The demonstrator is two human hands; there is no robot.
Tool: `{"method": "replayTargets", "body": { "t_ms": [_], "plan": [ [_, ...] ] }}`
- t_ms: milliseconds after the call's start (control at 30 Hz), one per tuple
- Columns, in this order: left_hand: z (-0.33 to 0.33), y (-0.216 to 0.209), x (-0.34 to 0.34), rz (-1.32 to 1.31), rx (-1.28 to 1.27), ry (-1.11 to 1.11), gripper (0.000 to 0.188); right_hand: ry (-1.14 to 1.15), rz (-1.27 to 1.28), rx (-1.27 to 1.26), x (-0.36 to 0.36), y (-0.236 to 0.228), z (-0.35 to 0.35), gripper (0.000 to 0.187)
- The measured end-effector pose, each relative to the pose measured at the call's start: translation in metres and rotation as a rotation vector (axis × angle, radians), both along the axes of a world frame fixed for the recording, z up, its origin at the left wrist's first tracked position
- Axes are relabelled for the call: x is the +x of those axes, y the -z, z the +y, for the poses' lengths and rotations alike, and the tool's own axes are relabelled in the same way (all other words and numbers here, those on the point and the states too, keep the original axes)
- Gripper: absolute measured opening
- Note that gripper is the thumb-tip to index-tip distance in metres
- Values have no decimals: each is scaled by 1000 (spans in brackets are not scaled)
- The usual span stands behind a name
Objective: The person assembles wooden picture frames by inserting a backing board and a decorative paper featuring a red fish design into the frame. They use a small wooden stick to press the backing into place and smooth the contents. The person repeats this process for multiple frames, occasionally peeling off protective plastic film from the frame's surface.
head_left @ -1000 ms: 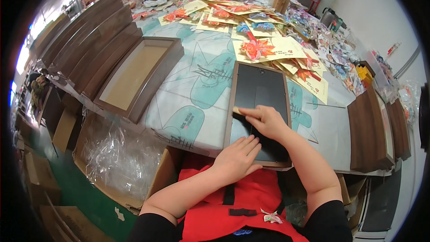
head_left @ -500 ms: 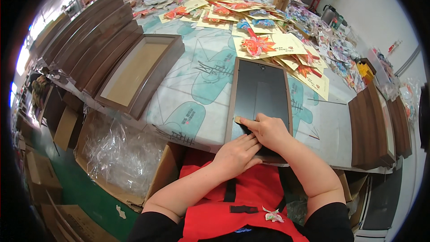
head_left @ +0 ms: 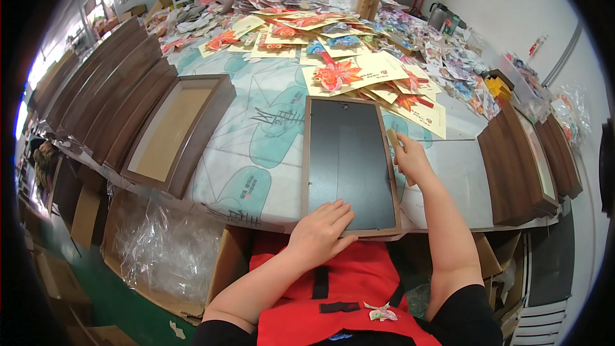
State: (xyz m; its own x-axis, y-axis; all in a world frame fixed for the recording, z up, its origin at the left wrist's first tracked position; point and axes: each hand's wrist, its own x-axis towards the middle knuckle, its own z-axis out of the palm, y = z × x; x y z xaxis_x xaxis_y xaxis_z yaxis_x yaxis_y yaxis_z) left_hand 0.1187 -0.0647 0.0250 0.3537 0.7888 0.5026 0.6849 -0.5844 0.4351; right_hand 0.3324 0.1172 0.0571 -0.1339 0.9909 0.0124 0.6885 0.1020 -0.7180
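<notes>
A brown picture frame (head_left: 305, 173) lies back side up at the table's near edge, its dark grey backing board (head_left: 352, 147) showing. My left hand (head_left: 320, 230) rests on the frame's lower left corner, fingers stretched out over the board. Just beyond the frame's right side, my right hand (head_left: 414, 159) is closed around a flat tan stick (head_left: 393, 138), which looks wooden. The stick's upper end sticks out past the fingers, close to the frame's edge; the grip hides its middle.
Brown frames (head_left: 96, 83) stand in a row at left, one leaning frame (head_left: 166, 131) in front. More frames (head_left: 516, 160) stand at right. Cream cards with red fish (head_left: 359, 74) are piled beyond my frame. A cardboard box of clear plastic wrap (head_left: 166, 243) sits below the table, left.
My right hand has moved from the lower part of the backing board to beyond the frame's right side, carrying the stick. The two hands have come apart; the left stays low on the frame.
</notes>
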Motion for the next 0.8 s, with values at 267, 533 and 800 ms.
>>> {"method": "replayTargets", "body": {
  "t_ms": [267,533,800],
  "plan": [
    [1,5,0,-12,19,-3,43,-119,-232,-9,-11,-6,12,24],
    [-3,4,5,49,7,-7,45,-134,-832,337,-51,18,5,26],
    [-4,5,6,34,12,-20,45,-144,-675,323,-59,9,-8,36]
  ]
}}
